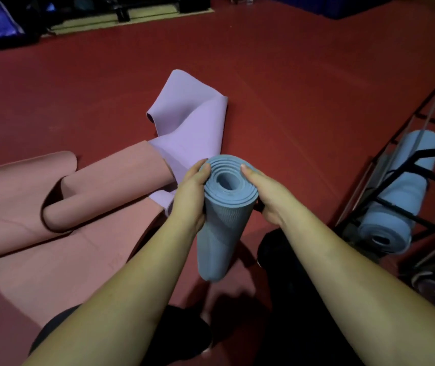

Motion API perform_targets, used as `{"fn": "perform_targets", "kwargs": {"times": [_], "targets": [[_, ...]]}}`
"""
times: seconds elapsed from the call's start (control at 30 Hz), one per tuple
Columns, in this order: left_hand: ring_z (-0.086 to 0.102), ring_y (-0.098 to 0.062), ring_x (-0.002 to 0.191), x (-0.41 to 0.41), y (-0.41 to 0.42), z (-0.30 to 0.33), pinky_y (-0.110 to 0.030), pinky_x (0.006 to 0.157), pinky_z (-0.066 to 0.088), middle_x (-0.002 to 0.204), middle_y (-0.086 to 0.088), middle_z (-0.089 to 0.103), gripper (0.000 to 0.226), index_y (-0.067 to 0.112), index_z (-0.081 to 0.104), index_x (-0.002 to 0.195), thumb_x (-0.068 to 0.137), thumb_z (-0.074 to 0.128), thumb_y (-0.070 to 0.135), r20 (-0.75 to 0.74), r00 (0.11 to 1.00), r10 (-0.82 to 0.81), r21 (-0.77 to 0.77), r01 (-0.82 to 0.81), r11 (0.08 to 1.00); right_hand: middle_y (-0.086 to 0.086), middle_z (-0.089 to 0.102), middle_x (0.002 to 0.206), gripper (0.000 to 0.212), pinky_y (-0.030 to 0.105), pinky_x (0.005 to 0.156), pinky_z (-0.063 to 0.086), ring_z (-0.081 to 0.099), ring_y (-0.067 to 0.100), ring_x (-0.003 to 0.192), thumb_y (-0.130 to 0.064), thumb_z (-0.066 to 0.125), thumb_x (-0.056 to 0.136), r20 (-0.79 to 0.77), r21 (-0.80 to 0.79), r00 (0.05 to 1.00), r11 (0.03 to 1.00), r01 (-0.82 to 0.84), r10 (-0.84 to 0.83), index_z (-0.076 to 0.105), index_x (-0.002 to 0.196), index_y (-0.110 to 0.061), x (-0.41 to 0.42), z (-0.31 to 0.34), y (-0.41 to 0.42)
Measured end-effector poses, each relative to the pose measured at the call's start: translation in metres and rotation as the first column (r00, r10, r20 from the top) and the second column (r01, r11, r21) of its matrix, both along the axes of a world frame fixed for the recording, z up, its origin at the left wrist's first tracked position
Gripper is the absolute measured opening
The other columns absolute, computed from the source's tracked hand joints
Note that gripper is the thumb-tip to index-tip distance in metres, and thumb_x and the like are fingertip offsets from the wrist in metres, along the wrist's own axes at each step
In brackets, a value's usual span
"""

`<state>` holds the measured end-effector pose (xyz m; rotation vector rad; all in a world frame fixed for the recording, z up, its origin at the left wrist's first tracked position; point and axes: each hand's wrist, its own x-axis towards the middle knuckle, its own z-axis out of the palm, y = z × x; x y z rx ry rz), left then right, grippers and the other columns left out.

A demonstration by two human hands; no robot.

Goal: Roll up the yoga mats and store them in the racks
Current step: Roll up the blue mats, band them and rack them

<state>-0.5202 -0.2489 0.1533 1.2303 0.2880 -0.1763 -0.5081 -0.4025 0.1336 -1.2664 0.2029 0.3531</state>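
Visibility first, since only the head view is on offer: your fingers are mostly hidden behind the rolled blue mat (224,207), so you only get thumbs and the backs of the hands. The roll's lower end is blurry, and whether it touches the floor (277,88) is impossible to call. At 3 o'clock the black rack (406,165) is chopped off by the frame edge. A second blue roll (398,191) lies in it behind the bars, and below that there's something dark and roundish at the 4 o'clock edge that's too murky to name. The far edge around 11 to 12 o'clock is just dark shapes and a blue patch.

Hands now. Your left hand (190,194) wraps the roll from its 9 o'clock side, thumb up on the rim of the spiral end. Your right hand (266,191) clamps it from 3 o'clock, thumb also on the rim. So both are gripping that mat, which stands roughly on end, tilted a bit, dead centre in front of you with both forearms reaching in from 6 o'clock.

Off at 9 o'clock a pink mat (52,207) lies loosely curled on the floor, and a purple mat (190,122) sits crumpled at 12 o'clock, its edge overlapping the pink one.
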Motion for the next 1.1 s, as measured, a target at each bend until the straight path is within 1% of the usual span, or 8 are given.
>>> {"fn": "perform_targets", "kwargs": {"times": [0.2, 0.4, 0.6, 0.73, 0.83, 0.97, 1.03, 1.1], "targets": [[0.07, -0.022, 0.101, 0.022, -0.064, 0.015, -0.042, 0.095, 0.055, 0.106, -0.005, 0.072, 0.065, 0.018, 0.055, 0.125, 0.062, 0.068, 0.014, -0.005, 0.99, -0.144, 0.385, 0.135, 0.913, 0.004, 0.075, 0.108, 0.036, 0.047, 0.108, 0.043, 0.069, 0.022, 0.107, -0.043, 0.06, 0.093, -0.064, 0.069, 0.979, 0.978, 0.198, -0.194, 0.07, 0.116, -0.018, 0.012, -0.013, -0.055], [0.065, -0.015, 0.101, 0.056, -0.149, 0.014, -0.031, 0.091, 0.051, 0.11, 0.005, 0.069, 0.067, 0.024, 0.055, 0.13, 0.064, 0.067, 0.016, 0.0, 0.968, -0.252, 0.694, 0.181, 0.696, 0.013, 0.071, 0.116, 0.044, 0.04, 0.101, 0.049, 0.068, 0.025, 0.105, -0.042, 0.054, 0.097, -0.172, 0.289, 0.944, 0.901, 0.322, -0.282, 0.067, 0.121, -0.008, 0.025, -0.042, -0.124], [0.066, -0.029, 0.105, 0.091, -0.22, -0.068, -0.041, 0.091, 0.054, 0.114, -0.009, 0.07, 0.054, 0.016, 0.06, 0.126, 0.073, 0.06, 0.008, -0.197, 0.907, -0.372, 0.85, 0.347, 0.396, 0.013, 0.067, 0.125, 0.053, 0.042, 0.107, 0.045, 0.064, 0.025, 0.115, -0.047, 0.049, 0.099, -0.368, 0.266, 0.866, 0.854, 0.446, -0.338, 0.061, 0.132, -0.008, 0.025, -0.143, -0.168], [0.068, -0.032, 0.099, 0.114, -0.263, -0.112, -0.039, 0.086, 0.056, 0.105, -0.014, 0.072, 0.037, 0.011, 0.067, 0.111, 0.074, 0.064, 0.009, -0.256, 0.859, -0.443, 0.89, 0.388, 0.24, 0.007, 0.076, 0.095, 0.053, 0.029, 0.077, 0.058, 0.072, 0.017, 0.085, -0.047, 0.031, 0.104, -0.427, 0.44, 0.818, 0.702, 0.561, -0.386, 0.063, 0.115, -0.006, 0.014, -0.188, -0.209], [0.069, -0.034, 0.095, 0.125, -0.294, -0.137, -0.036, 0.078, 0.054, 0.1, -0.015, 0.072, 0.033, 0.011, 0.068, 0.106, 0.073, 0.071, 0.012, -0.335, 0.812, -0.479, 0.878, 0.453, 0.153, -0.003, 0.068, 0.07, 0.038, 0.027, 0.059, 0.051, 0.063, 0.011, 0.058, -0.045, 0.041, 0.102, -0.551, 0.18, 0.67, 0.713, 0.678, -0.498, 0.062, 0.099, -0.014, -0.017, -0.243, -0.238], [0.067, -0.034, 0.097, 0.121, -0.325, -0.169, -0.036, 0.081, 0.054, 0.102, -0.016, 0.071, 0.026, 0.008, 0.069, 0.105, 0.08, 0.064, 0.014, -0.369, 0.751, -0.548, 0.879, 0.474, 0.057, 0.008, 0.067, 0.106, 0.014, 0.021, 0.071, 0.052, 0.065, 0.021, 0.09, -0.03, 0.051, 0.098, -0.555, -0.451, 0.595, 0.811, 0.372, -0.582, 0.063, 0.099, -0.024, -0.107, -0.328, -0.257], [0.067, -0.033, 0.096, 0.118, -0.337, -0.183, -0.035, 0.081, 0.054, 0.101, -0.016, 0.071, 0.026, 0.008, 0.069, 0.105, 0.08, 0.065, 0.014, -0.402, 0.716, -0.57, 0.867, 0.498, 0.015, 0.004, 0.063, 0.094, 0.011, 0.014, 0.053, 0.041, 0.063, 0.007, 0.075, -0.021, 0.046, 0.102, -0.606, -0.509, 0.573, 0.822, 0.253, -0.552, 0.055, 0.096, -0.023, -0.143, -0.361, -0.269], [0.067, -0.032, 0.093, 0.114, -0.345, -0.194, -0.034, 0.077, 0.053, 0.097, -0.015, 0.071, 0.027, 0.007, 0.069, 0.102, 0.077, 0.071, 0.014, -0.441, 0.68, -0.586, 0.845, 0.535, -0.015, 0.01, 0.063, 0.113, 0.014, 0.021, 0.063, 0.049, 0.066, 0.012, 0.099, -0.012, 0.043, 0.103, -0.672, -0.55, 0.551, 0.832, 0.078, -0.496, 0.054, 0.111, -0.011, -0.166, -0.383, -0.279]]}}
